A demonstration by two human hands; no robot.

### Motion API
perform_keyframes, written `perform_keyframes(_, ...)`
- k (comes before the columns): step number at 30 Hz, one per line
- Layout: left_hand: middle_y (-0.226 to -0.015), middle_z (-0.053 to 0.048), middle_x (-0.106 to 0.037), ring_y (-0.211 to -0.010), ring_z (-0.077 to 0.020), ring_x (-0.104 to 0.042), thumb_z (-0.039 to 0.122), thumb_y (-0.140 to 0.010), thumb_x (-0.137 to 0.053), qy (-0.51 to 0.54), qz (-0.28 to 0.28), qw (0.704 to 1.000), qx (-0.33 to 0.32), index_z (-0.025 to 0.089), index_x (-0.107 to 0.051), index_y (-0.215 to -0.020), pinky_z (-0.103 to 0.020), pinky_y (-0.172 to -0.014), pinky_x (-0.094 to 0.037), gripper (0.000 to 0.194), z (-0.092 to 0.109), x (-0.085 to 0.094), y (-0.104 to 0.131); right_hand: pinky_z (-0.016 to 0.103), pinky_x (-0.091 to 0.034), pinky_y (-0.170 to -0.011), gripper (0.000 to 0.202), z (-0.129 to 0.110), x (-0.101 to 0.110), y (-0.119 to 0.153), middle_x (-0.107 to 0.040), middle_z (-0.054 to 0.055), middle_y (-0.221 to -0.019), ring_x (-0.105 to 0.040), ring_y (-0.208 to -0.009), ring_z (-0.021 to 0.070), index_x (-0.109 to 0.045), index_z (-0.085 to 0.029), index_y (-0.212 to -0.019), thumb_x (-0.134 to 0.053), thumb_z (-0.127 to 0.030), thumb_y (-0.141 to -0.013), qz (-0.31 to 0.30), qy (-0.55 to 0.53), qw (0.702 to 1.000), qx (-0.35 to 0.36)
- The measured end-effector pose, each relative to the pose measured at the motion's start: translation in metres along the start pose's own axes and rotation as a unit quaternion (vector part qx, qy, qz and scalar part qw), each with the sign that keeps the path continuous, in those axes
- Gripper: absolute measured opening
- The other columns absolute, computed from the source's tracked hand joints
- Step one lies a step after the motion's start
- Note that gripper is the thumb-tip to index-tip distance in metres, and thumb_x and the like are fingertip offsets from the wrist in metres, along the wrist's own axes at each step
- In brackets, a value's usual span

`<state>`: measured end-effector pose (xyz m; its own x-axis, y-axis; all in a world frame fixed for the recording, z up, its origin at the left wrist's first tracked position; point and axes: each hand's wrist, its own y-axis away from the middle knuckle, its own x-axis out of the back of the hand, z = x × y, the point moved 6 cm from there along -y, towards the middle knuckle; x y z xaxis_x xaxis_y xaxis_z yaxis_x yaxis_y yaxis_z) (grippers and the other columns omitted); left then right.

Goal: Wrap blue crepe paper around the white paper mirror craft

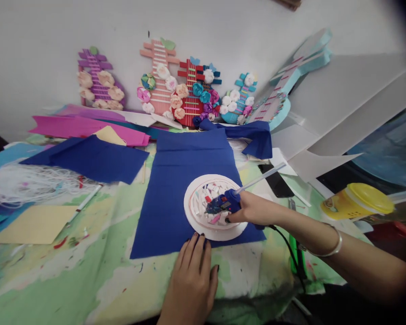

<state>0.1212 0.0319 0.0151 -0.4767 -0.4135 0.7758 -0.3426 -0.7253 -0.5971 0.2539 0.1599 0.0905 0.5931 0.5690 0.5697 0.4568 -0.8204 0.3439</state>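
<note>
My right hand [253, 208] grips a blue hot glue gun [228, 201], a clear glue stick [261, 177] poking out of its back end. The gun's nozzle points left over a white oval board [193, 225], whose middle is covered with small white, red and pink pieces. Beneath the board lies a sheet of dark blue fabric [186, 155]. My left hand [192, 275] rests flat with fingers stretched out, its fingertips at the fabric's near edge, close to the board's lower rim. It holds nothing.
Decorated instrument-shaped pieces [159, 85] lean on the wall at the back. White cord [34, 183], folded blue cloth [101, 158] and a tan card [30, 224] lie left. A black phone [275, 180] and a yellow lidded cup [357, 201] are right; the gun's black cable [287, 243] trails there.
</note>
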Motion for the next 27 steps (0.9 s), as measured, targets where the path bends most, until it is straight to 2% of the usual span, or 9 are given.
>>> perform_keyframes(4, -0.121, -0.018, -0.059, -0.115, -0.0316, -0.053, 0.022, -0.088, -0.045, 0.0, -0.002, 1.0, 0.003, 0.007, -0.06, -0.114, -0.046, -0.092, -0.048, 0.034, 0.0, 0.0, 0.0, 0.025, -0.042, -0.059, 0.016, -0.001, -0.005, 0.004, -0.06, 0.002, -0.068, -0.054, -0.069, 0.018, -0.066, -0.015, -0.076, -0.064, -0.021, -0.061, -0.032, -0.004, 0.999, -0.007)
perform_keyframes(9, -0.122, -0.018, -0.058, -0.116, -0.0324, -0.052, 0.021, -0.087, -0.045, 0.002, -0.007, 1.0, 0.006, 0.007, -0.06, -0.114, -0.047, -0.091, -0.049, 0.034, 0.0, -0.002, 0.001, 0.024, -0.039, -0.053, 0.009, -0.007, -0.004, -0.016, -0.054, 0.001, -0.061, -0.05, -0.062, 0.0152, -0.059, -0.015, -0.067, -0.063, -0.022, -0.061, -0.006, 0.009, 1.0, -0.008)
perform_keyframes(14, -0.121, -0.017, -0.06, -0.115, -0.0313, -0.054, 0.022, -0.088, -0.046, -0.001, -0.001, 1.0, 0.002, 0.008, -0.06, -0.114, -0.046, -0.091, -0.049, 0.033, -0.001, 0.0, 0.0, 0.023, -0.03, -0.043, 0.016, -0.001, 0.013, -0.039, -0.041, -0.003, -0.051, -0.039, -0.048, 0.0097, -0.047, -0.017, -0.055, -0.061, -0.025, -0.059, 0.056, 0.047, 0.996, -0.049)
perform_keyframes(18, -0.12, -0.016, -0.06, -0.114, -0.0309, -0.054, 0.023, -0.087, -0.047, -0.003, -0.004, 1.0, -0.003, 0.008, -0.061, -0.114, -0.045, -0.091, -0.05, 0.034, -0.001, 0.001, -0.001, 0.024, -0.028, -0.042, 0.017, 0.013, 0.032, -0.038, -0.039, -0.003, -0.049, -0.037, -0.046, 0.0094, -0.048, -0.017, -0.055, -0.061, -0.026, -0.059, 0.107, 0.044, 0.99, -0.086)
perform_keyframes(23, -0.12, -0.016, -0.061, -0.113, -0.0309, -0.055, 0.022, -0.087, -0.046, -0.004, 0.005, 1.0, -0.005, 0.008, -0.061, -0.113, -0.045, -0.09, -0.05, 0.033, -0.001, 0.001, -0.001, 0.023, -0.027, -0.042, 0.015, 0.025, 0.047, -0.031, -0.043, -0.003, -0.053, -0.039, -0.047, 0.01, -0.053, -0.017, -0.064, -0.063, -0.026, -0.06, 0.136, 0.031, 0.988, -0.061)
perform_keyframes(27, -0.119, -0.016, -0.061, -0.113, -0.0312, -0.054, 0.021, -0.087, -0.046, -0.003, 0.0, 1.0, -0.004, 0.008, -0.061, -0.114, -0.045, -0.09, -0.05, 0.034, -0.001, 0.001, -0.001, 0.023, -0.027, -0.043, 0.016, 0.024, 0.043, -0.032, -0.042, -0.004, -0.053, -0.039, -0.048, 0.0098, -0.05, -0.017, -0.063, -0.061, -0.028, -0.062, 0.122, 0.037, 0.991, -0.045)
